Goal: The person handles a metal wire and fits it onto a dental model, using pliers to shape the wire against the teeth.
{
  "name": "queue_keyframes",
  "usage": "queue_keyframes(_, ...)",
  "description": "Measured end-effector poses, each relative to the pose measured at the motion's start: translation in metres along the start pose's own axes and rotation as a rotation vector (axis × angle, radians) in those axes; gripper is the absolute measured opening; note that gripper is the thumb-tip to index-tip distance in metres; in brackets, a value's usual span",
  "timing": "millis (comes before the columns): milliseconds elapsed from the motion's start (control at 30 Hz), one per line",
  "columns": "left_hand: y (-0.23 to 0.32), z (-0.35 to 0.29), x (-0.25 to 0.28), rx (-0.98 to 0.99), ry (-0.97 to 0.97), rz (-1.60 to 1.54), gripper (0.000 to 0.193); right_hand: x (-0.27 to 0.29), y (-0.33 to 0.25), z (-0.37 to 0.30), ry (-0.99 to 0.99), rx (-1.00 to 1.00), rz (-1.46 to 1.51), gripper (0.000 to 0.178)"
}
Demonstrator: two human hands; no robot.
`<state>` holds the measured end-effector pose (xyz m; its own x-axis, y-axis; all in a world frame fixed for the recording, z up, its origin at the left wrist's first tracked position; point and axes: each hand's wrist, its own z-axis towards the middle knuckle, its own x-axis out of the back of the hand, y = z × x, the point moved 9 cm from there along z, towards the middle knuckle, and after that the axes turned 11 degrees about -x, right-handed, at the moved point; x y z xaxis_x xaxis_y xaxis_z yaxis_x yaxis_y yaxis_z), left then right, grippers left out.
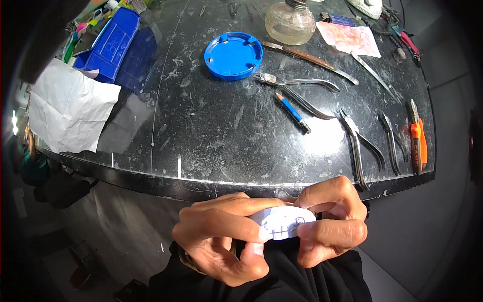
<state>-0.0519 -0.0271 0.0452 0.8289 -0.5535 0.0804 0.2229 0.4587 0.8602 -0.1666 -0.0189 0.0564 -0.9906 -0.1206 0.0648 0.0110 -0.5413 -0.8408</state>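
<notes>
In front of the table's near edge, both of my hands hold a small white plaster cast (pixel 282 221) with a rounded outline. My left hand (pixel 224 234) grips its left end between the fingers and thumb. The right end is pinched by my right hand (pixel 334 221), its fingers curled. Across the cast's near face runs a thin dark line with a loop at the right, perhaps bent wire or pencil; I cannot tell which. The fingertips hide both ends of the cast.
Pliers (pixel 357 146), smaller pliers (pixel 392 141) and orange-handled pliers (pixel 418 141) lie at right. Further in are pliers (pixel 302 90), a blue pencil (pixel 293 111), wooden-handled knife (pixel 317 61), blue round dish (pixel 232 53) and glass burner (pixel 289 25). White paper (pixel 70 108) and a blue box (pixel 113 48) are left.
</notes>
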Motion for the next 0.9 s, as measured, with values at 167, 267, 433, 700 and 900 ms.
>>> queue_keyframes(167, 0.0, 0.002, 0.002, 0.007, 0.015, 0.011, 0.042, 0.001, 0.002, 0.0, 0.004, -0.027, -0.015, 0.018)
queue_keyframes(267, -0.005, 0.001, 0.0, 0.056, -0.025, -0.009, 0.043, 0.003, 0.003, 0.0, 0.004, -0.052, -0.027, 0.017)
queue_keyframes(433, -0.011, -0.005, 0.0, 0.049, 0.023, -0.101, 0.045, 0.003, 0.003, 0.003, 0.008, -0.057, -0.007, 0.022)
queue_keyframes(700, -0.025, -0.013, 0.021, 0.049, 0.446, -0.109, 0.023, 0.003, 0.002, 0.008, 0.07, -0.051, -0.29, 0.033)
queue_keyframes(900, -0.007, 0.006, 0.007, -0.06, 0.107, 0.157, 0.035, 0.002, 0.003, 0.008, 0.064, -0.071, -0.422, 0.034)
